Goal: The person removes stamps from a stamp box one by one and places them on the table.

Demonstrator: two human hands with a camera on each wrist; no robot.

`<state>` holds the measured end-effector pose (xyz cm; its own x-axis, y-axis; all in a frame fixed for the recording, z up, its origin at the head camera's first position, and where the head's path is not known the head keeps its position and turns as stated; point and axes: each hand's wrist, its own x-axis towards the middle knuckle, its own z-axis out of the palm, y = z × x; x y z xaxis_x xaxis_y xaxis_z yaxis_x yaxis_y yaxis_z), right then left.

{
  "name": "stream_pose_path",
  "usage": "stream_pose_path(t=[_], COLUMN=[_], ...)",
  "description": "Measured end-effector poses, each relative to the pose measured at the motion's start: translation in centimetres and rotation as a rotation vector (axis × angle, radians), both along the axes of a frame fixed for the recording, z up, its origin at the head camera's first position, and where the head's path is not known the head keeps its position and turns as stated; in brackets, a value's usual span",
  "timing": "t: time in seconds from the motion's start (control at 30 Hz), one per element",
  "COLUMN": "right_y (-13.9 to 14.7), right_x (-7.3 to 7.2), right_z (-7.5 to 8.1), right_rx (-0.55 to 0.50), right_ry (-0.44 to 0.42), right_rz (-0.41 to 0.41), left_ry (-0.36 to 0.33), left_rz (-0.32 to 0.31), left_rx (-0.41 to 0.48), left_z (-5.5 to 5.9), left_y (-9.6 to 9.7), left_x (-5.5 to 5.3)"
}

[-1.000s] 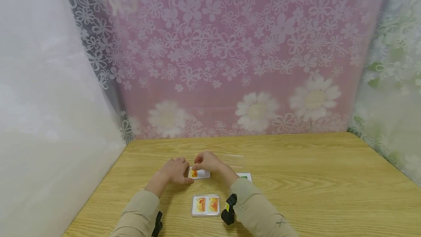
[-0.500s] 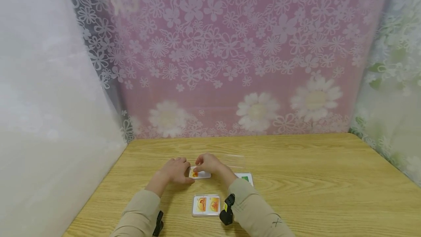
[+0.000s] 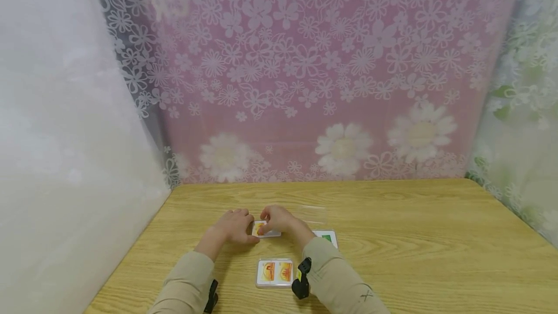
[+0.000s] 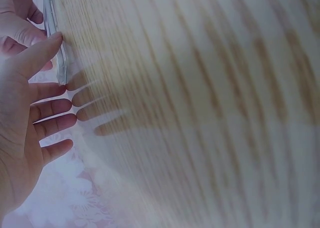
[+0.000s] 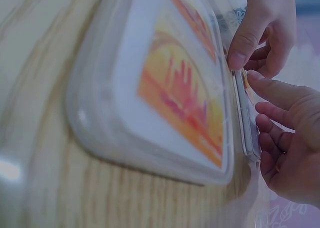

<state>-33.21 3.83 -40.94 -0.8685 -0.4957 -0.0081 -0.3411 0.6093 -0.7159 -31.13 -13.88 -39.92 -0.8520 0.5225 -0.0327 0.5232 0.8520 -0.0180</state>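
My left hand [image 3: 237,227] holds the left end of a flat clear case with a white insert [image 3: 275,234], thumb at its near edge and forefinger at its far corner. In the left wrist view the case [image 4: 62,62] shows edge-on between that thumb and forefinger. Over the case, my right hand [image 3: 278,218] rests its thumb on a small orange-and-yellow picture [image 3: 256,228] on the white insert. Its other fingers bend loosely in the right wrist view, with nothing visible between them. The right hand hides part of the case.
Nearer to me lies a second clear case [image 3: 275,285] with two orange pictures. A white case with a green picture [image 3: 327,238] lies partly behind the right forearm. Beyond it is a transparent cover [image 3: 314,214] on the wooden table [image 3: 414,246].
My right thumb has slid a little lower, onto the orange picture. The left hand keeps its hold on the case. The whole head view has shifted slightly.
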Motion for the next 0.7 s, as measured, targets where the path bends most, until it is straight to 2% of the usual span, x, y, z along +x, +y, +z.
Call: stream_pose_path(t=[0.33, 0.7], right_y=[-0.5, -0.68], right_x=[0.2, 0.13], right_z=[0.18, 0.15], right_rx=[0.112, 0.184], right_ry=[0.045, 0.065], right_rz=[-0.026, -0.06], left_ry=[0.008, 0.009], left_rz=[-0.003, -0.001], left_rx=[0.012, -0.006], left_z=[-0.07, -0.13], left_y=[-0.04, -0.07], left_x=[0.03, 0.01])
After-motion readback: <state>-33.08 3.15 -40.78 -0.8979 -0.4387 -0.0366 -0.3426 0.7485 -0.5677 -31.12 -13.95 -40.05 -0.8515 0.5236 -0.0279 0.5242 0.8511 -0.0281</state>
